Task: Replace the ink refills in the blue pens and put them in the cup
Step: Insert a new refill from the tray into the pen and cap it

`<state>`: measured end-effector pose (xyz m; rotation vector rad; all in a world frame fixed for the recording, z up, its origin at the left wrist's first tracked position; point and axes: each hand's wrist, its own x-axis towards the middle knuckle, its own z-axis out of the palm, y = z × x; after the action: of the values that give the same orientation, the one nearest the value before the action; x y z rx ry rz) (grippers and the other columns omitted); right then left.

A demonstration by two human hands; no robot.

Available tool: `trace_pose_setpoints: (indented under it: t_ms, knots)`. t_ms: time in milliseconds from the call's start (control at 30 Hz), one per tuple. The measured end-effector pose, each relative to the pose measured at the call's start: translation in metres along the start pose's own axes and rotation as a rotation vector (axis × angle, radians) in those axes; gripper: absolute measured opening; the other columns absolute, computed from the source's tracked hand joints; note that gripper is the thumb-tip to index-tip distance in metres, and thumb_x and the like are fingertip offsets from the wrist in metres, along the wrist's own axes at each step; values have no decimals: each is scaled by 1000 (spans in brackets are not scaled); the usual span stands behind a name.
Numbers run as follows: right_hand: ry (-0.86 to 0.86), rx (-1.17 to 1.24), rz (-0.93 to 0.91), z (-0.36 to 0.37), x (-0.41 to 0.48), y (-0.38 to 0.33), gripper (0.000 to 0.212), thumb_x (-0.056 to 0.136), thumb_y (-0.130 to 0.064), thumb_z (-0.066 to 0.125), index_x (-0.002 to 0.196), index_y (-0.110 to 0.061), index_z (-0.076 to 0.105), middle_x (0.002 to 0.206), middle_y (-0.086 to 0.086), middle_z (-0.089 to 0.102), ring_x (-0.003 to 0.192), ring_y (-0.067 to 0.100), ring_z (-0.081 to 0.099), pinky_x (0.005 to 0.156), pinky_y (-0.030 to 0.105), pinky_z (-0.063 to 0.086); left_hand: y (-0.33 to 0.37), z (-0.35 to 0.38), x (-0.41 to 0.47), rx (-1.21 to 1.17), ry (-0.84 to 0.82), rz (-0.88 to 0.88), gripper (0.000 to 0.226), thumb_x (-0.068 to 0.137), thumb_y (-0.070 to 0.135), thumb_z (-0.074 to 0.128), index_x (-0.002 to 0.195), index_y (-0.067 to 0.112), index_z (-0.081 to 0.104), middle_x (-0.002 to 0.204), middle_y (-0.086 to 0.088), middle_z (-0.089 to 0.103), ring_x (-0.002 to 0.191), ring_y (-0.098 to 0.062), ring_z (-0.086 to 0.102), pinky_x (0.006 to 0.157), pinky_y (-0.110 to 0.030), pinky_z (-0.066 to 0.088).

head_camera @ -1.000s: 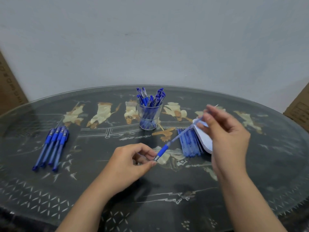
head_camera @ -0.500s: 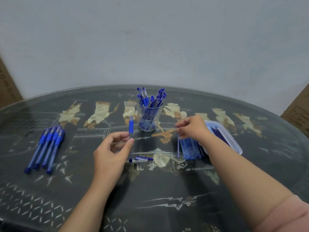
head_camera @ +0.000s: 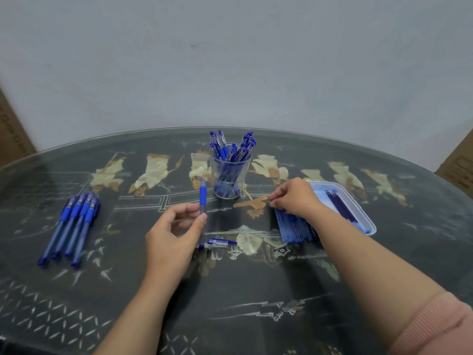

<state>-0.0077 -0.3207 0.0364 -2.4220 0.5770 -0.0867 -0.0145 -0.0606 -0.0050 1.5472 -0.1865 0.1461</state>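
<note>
Glass-topped dark table [head_camera: 256, 290] against grey wall [head_camera: 230, 60]; left hand [head_camera: 174, 234] pinches pen barrel [head_camera: 203, 196], right hand [head_camera: 294, 196] pinches refills [head_camera: 294, 229].

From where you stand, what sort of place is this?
Likely a room in a home used for piecework, though I can't be sure: an ornate glass-topped table, a plain painted wall, and cardboard boxes at both sides.

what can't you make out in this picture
Head view, all of it:
- Whether the right hand has pinched a refill from the pile of refills: its own fingers cover the spot.
- Whether the pen the left hand holds has a refill inside: too small and blurred.
- How many pens stand in the cup: they overlap.
- The left box and the right box: cut off by the frame edges.
</note>
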Motion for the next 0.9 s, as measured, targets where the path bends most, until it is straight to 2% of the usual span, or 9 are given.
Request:
trace_pose_setpoints:
  t_ms: [67, 167, 400, 467, 533, 633, 733, 833, 900]
  knots:
    - [4, -32, -15, 0, 0, 0, 8, 84, -12, 77, 92, -15, 77, 84, 1, 67, 79, 11, 57, 73, 25, 44, -1, 0, 1, 0, 0, 0, 21, 80, 7, 76, 92, 24, 71, 90, -1, 73, 85, -27, 70, 85, -53, 56]
    - [14, -42, -20, 1, 0, -1, 12, 84, -11, 76, 95, -15, 76, 92, 4, 69, 87, 14, 59, 74, 24, 41, -2, 1, 1, 3, -11, 9, 20, 81, 7, 76, 92, 24, 71, 90, -1, 73, 86, -26, 70, 84, -52, 57]
    - [109, 26, -58, 2, -1, 1, 10, 87, -9, 73, 95, -14, 74, 77, -2, 60, 76, 13, 56, 58, 17, 39, -1, 1, 1, -4, -7, 30, 20, 81, 7, 76, 92, 23, 71, 90, -1, 73, 86, -28, 70, 86, -53, 56]
    - [188, 88, -64, -3, -3, 4, 12, 87, -8, 71, 96, -15, 74, 74, -3, 60, 71, 11, 55, 56, 16, 39, 0, 2, 0, -8, -4, 38, 19, 81, 7, 76, 92, 22, 70, 90, -3, 73, 85, -29, 70, 86, -53, 56]
    - [344, 167, -41, -13, -9, 11, 15, 88, -6, 66, 95, -16, 74, 76, -3, 63, 67, 11, 55, 58, 18, 41, 2, 2, -1, -12, -4, 44, 19, 81, 6, 75, 93, 21, 70, 90, -4, 72, 85, -28, 69, 86, -53, 56]
    - [537, 98, 78, -37, -17, 35, 23, 87, -1, 58, 97, -11, 76, 87, 2, 68, 79, 19, 59, 72, 24, 40, 4, 2, -3, -18, -5, 53, 18, 82, 7, 75, 93, 20, 70, 90, -3, 72, 85, -28, 69, 86, -52, 56]
    - [459, -61, 233, -51, -21, 66, 28, 87, -3, 56, 102, -12, 77, 104, 13, 72, 96, 33, 64, 74, 28, 43, 4, 3, -6, -24, -6, 67, 19, 81, 6, 75, 94, 19, 70, 91, -4, 73, 85, -28, 69, 86, -53, 56]
    - [348, -140, 312, -50, -24, 83, 32, 87, -3, 55, 108, -15, 76, 119, 12, 69, 108, 34, 63, 80, 29, 45, 4, 5, -8, -18, -28, 83, 21, 80, 3, 75, 93, 19, 70, 91, -3, 72, 85, -27, 69, 85, -54, 56]
    - [332, -140, 316, -47, -25, 84, 36, 86, 0, 53, 109, -15, 75, 120, 12, 68, 110, 33, 62, 87, 31, 48, 5, 7, -9, -13, -39, 90, 21, 80, 3, 75, 93, 19, 70, 90, -1, 72, 85, -24, 69, 85, -54, 56]
